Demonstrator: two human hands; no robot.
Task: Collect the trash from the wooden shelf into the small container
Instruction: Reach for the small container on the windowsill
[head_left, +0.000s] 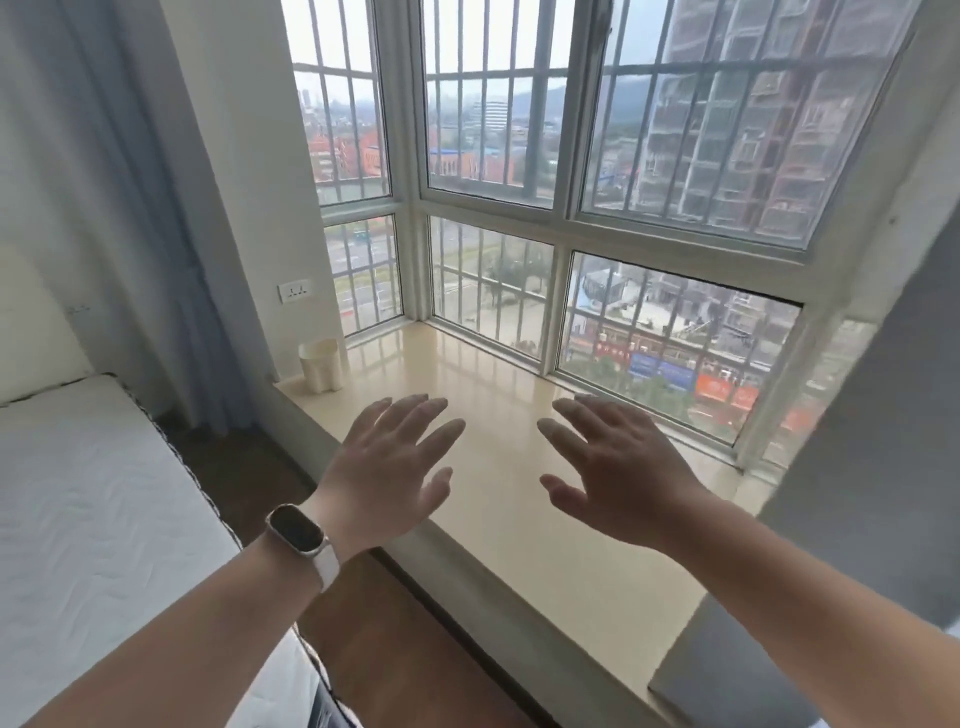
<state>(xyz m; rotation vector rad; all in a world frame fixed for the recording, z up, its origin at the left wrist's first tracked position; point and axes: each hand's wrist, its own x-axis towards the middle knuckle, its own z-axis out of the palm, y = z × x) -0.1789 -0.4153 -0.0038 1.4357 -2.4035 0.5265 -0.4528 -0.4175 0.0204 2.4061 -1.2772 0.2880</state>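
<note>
1. Cream stone, pale and glossy, forms the window sill (498, 364) that lies under a person's two outstretched hands, seen from a head-worn camera.
2. The left hand (387, 470), with a watch (297, 530) on its wrist, and the right hand (618, 467) hover side by side, palms down, with a gap between them.
3. The fingers (410, 410) of both hands are spread wide and nearly straight. They hold nothing and, as far as this view tells, touch nothing.
4. The small container (319, 366), a cream tub with a rippled wall, stands upright in the sill's far corner. It is beyond and to the left of the left fingers, well apart from them, just beside the blue-grey curtain (130, 208).
5. No trash shows anywhere near the fingers, and no wooden shelf is in view. The only wood seen is the dark floor (395, 623) below the left wrist, between the sill and a white bed (93, 493).
6. What lies inside the container cannot be told, as its mouth is seen at too low an angle.
7. Judged from this, the collecting has not begun. Nothing is in hand, so the whole job appears to be left: finding the shelf, picking up the trash and carrying it to the container.
</note>
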